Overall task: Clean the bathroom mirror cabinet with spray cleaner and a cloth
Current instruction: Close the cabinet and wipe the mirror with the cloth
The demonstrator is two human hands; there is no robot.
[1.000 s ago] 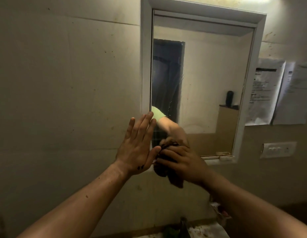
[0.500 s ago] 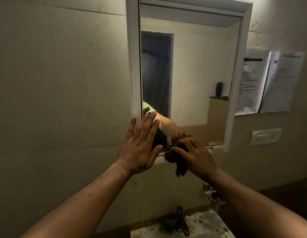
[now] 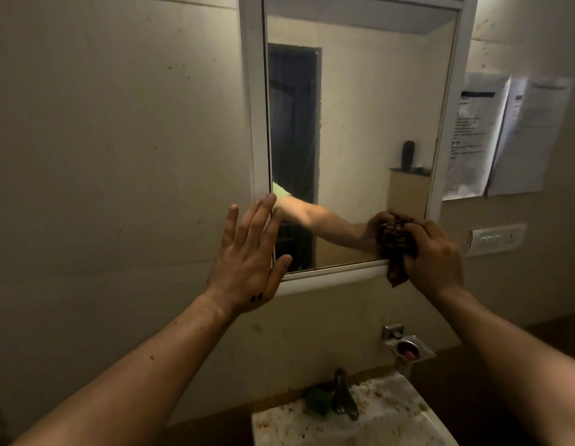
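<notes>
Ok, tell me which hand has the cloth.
The right hand: it grips the dark cloth at the mirror cabinet, lower right corner. The left hand lies flat and empty on its left edge.

Dim, yellowish light. Beige panelled wall (image 3: 102, 123), speckled with dark spots. Two paper sheets (image 3: 472, 136) stuck at right, white switch plate (image 3: 496, 238) below them. Metal soap dish (image 3: 408, 349) fixed lower down. Stained white sink (image 3: 392, 416) beneath, dark tap (image 3: 344, 397), green object (image 3: 316, 402) just beside tap.

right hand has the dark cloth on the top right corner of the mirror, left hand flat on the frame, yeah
Not the top: the head view shows the right hand holding the dark cloth on the bottom right corner of the mirror, left hand flat on the frame.
</notes>
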